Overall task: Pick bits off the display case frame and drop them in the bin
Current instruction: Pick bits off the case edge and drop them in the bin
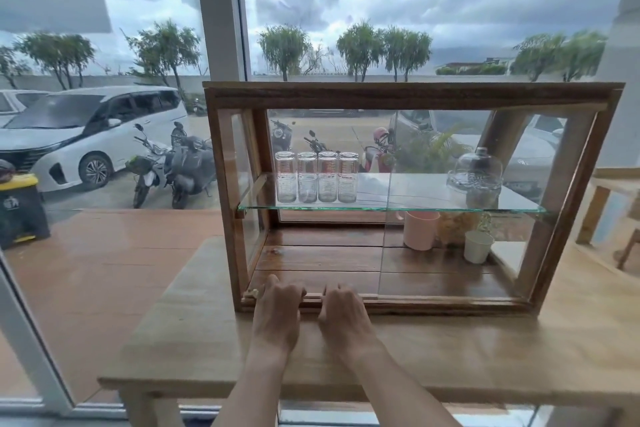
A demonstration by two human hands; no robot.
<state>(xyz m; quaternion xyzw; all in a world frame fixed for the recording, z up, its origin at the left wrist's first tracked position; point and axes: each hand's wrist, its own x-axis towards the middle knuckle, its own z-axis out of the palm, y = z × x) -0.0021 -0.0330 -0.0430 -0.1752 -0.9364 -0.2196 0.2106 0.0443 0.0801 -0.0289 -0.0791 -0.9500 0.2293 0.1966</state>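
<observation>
Both hands sit curled side by side on the bottom front rail of the brown wooden glass-sided display case (412, 95), left hand (278, 305) nearer the pale bit (250, 293) at its 10 o'clock; right hand (343, 308) alongside. Can't tell if fingers pinch anything. Rail runs 9-to-3; case holds four clear glass tumblers (317, 177) on the shelf, pink plastic cup (420, 230) below. No indoor bin in view.

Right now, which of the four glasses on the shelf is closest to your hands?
The leftmost glass in the row. It stands almost straight above the left hand on the case's bottom rail, while the other three sit further along to the right.
</observation>
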